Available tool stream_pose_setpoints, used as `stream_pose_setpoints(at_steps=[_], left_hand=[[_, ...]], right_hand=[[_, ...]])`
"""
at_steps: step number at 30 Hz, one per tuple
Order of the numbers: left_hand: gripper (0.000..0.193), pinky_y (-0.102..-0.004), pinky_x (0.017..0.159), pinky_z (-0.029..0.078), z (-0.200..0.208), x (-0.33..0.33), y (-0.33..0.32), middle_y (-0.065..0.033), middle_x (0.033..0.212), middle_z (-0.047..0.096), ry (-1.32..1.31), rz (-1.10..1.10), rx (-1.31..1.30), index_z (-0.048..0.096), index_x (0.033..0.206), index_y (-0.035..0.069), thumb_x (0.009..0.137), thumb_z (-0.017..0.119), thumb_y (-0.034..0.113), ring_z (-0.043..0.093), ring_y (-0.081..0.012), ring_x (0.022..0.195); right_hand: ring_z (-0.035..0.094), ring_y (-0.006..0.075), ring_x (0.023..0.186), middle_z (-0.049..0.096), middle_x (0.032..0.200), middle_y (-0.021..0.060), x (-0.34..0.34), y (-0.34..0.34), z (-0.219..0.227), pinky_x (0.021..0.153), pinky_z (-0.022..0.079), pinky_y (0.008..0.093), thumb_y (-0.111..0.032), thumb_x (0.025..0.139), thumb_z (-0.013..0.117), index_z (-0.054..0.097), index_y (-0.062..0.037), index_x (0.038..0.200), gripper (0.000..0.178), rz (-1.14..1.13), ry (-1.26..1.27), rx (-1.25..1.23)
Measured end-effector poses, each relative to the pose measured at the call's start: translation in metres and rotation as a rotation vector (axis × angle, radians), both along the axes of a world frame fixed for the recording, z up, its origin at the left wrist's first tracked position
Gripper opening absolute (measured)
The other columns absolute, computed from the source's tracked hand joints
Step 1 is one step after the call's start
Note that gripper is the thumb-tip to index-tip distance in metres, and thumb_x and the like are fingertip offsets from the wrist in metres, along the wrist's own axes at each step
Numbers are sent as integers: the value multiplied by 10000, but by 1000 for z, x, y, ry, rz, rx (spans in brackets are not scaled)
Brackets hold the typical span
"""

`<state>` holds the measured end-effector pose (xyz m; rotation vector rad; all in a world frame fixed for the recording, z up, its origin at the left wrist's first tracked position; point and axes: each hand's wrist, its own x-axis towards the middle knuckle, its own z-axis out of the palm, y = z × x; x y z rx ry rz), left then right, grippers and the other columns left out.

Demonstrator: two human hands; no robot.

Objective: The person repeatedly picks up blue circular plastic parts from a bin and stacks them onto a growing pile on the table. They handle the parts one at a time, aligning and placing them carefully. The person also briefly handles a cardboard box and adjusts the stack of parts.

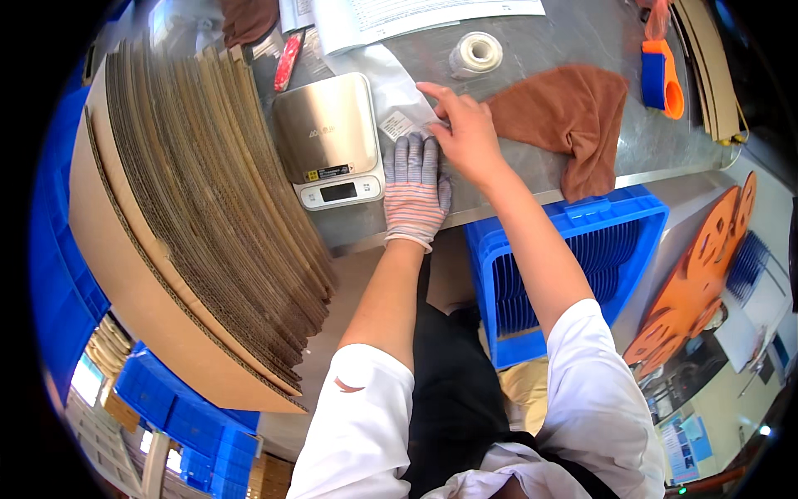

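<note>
My left hand (416,187), in a grey glove with orange stripes, lies flat with fingers together at the lower end of a white plastic bag (378,75). A small white printed label (396,125) shows on the bag just beyond its fingertips. My bare right hand (470,137) rests beside it at the bag's right edge, thumb and index finger apart and touching the bag or table. Left of the bag stands a kitchen scale (326,125) with a metal plate and a dark display. A roll of white labels (476,54) is beyond my right hand.
A brown cloth (557,108) hangs over the table's front edge. Papers (432,12) and a red cutter (288,62) lie at the back. Stacked cardboard (208,208) flanks the left. An orange-and-blue tool (661,79) lies right; a blue crate (478,266) sits below the edge.
</note>
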<state>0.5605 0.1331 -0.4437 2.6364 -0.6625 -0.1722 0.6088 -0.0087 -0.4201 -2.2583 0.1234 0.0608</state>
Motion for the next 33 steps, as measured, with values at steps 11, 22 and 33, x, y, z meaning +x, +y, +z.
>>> stream_pose_setpoints(at_steps=[11,22,33], left_hand=[[667,-551,1134,266,-2,-1,-1,-245,1377,458,26,22,-22,455,1365,1,767,631,238,386,-432,1308],[663,-554,1132,246,-6,-4,-4,-250,1397,445,-71,6,10,429,1390,-9,799,598,241,380,-428,1308],[725,-494,1200,189,-4,-9,4,-244,1503,361,-53,20,19,438,1409,14,785,647,320,295,-397,1418]], right_hand=[[585,238,913,647,864,1,11,-9,-8,789,497,379,0,770,656,676,-139,932,214,124,-189,77],[578,261,835,638,833,-18,-3,-10,-24,714,509,384,-53,725,638,680,-163,844,167,92,-435,-168],[396,272,1375,357,1537,112,-144,-25,55,1067,420,436,-13,894,623,666,-68,1080,199,-473,1,1231]])
